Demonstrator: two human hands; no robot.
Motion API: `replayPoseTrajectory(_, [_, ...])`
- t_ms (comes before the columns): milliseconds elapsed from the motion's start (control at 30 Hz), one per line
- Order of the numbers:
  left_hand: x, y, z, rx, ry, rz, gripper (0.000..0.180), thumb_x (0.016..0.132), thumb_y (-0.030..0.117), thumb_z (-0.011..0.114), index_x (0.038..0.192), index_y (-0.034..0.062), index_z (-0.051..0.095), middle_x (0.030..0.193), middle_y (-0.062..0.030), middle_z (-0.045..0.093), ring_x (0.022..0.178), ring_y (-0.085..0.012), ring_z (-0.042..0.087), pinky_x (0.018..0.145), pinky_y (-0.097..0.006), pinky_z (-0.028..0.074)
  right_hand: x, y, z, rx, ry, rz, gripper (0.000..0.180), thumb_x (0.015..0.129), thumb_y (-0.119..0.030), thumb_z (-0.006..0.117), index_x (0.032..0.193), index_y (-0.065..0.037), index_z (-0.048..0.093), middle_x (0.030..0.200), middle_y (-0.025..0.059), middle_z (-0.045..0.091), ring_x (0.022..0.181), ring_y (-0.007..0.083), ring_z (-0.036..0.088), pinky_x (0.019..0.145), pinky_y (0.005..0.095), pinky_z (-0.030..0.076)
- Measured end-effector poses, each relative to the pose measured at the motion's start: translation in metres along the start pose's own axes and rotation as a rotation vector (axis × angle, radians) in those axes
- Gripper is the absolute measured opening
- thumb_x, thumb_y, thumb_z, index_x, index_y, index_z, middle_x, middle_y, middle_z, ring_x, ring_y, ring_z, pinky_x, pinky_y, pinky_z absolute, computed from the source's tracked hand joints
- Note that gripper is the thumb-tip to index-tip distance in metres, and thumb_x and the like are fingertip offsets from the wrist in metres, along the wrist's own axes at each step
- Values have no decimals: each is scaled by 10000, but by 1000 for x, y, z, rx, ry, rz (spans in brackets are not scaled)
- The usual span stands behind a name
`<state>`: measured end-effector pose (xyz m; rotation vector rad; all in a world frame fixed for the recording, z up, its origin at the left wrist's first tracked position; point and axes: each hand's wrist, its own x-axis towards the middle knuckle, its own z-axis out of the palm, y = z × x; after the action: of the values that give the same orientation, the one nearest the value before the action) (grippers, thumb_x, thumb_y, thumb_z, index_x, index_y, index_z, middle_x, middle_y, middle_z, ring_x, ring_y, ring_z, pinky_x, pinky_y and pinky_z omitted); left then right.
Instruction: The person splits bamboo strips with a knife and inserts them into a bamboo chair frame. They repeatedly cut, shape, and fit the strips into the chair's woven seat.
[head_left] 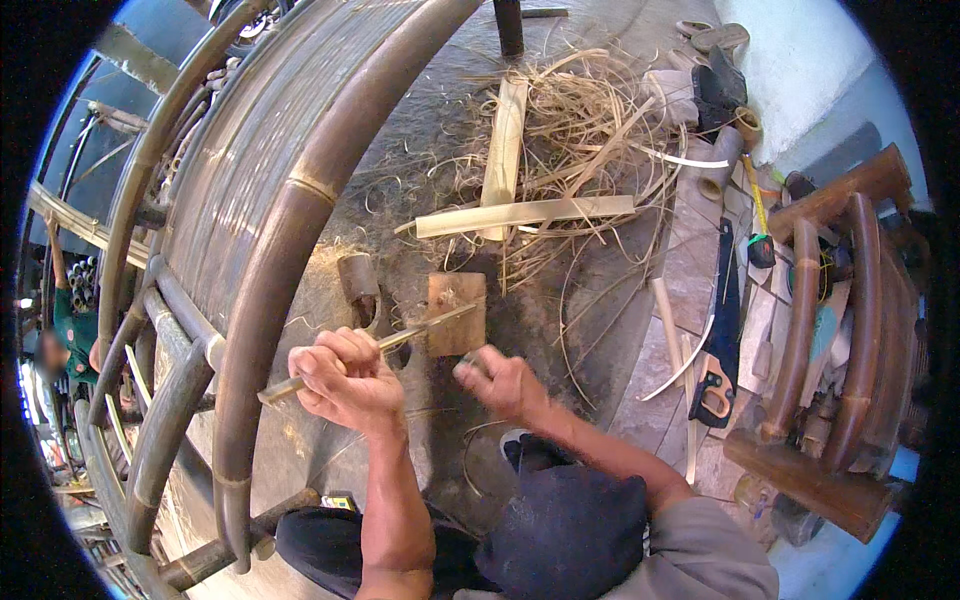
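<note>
My left hand [345,380] is closed around a thin bamboo strip [425,326] that runs from lower left up to the right, its far end resting on a small wooden block [458,310] on the ground. My right hand [500,380] is shut on a small tool handle just below the block; the blade is hidden. A short bamboo stub [357,282] stands left of the block.
A large curved bamboo frame [270,230] fills the left. Bamboo slats [520,213] and shavings [590,120] lie ahead. A handsaw [720,340], a tape measure [761,248] and bent bamboo pieces [830,330] lie at the right. Another person [70,330] is at far left.
</note>
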<state>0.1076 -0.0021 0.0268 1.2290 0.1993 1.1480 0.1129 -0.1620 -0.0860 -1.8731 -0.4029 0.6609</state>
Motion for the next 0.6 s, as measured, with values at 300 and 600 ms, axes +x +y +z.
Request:
replayPoseTrajectory(300, [14, -2, -6, 71, 127, -22, 501, 1090, 342, 464, 668, 161, 263, 563, 39, 235, 467, -74, 212, 416, -271, 172, 24, 79, 14, -105, 113, 100, 565, 993, -540, 554, 940, 22, 585, 815, 322, 635, 810, 524, 626, 695, 564, 481])
replayPoseTrajectory(600, [22, -4, -6, -140, -81, -85, 226, 1067, 276, 490, 968, 76, 452, 802, -33, 438, 704, -124, 418, 647, -317, 403, 11, 108, 10, 215, -18, 380, 494, 1031, -504, 523, 1010, -11, 555, 718, 143, 631, 619, 262, 662, 548, 417, 513])
